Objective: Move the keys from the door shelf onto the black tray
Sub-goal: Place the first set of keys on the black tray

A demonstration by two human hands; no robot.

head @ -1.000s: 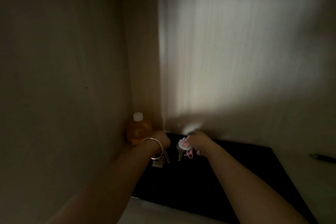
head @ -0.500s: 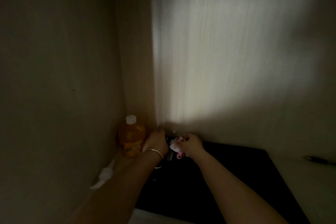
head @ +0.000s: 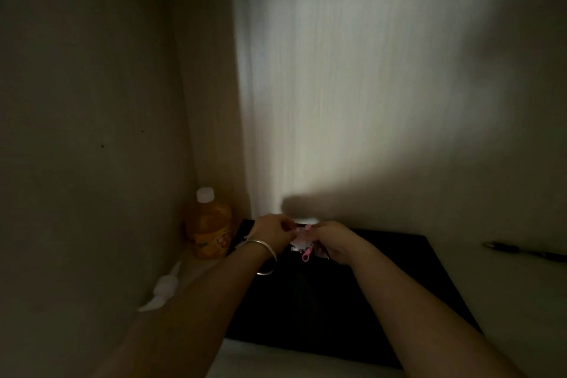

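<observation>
Inside a dim cabinet, the black tray point(head: 383, 291) lies flat on the shelf floor. Both hands meet over its far left corner. My left hand point(head: 273, 232), with a metal bangle on the wrist, and my right hand point(head: 333, 239) pinch the keys point(head: 302, 244) between them. The bunch shows a pale tag and a pink clip that hangs down just above the tray. The metal keys themselves are mostly hidden by the fingers and the darkness.
An orange drink bottle point(head: 208, 224) with a white cap stands in the back left corner beside the tray. A white plastic piece point(head: 164, 288) lies by the left wall. A dark pen point(head: 521, 250) rests on the shelf at the right.
Both hands have come together at the tray's far left corner. A second bunch that hung from my left hand earlier no longer shows. The camera has shifted, bringing the white piece into view.
</observation>
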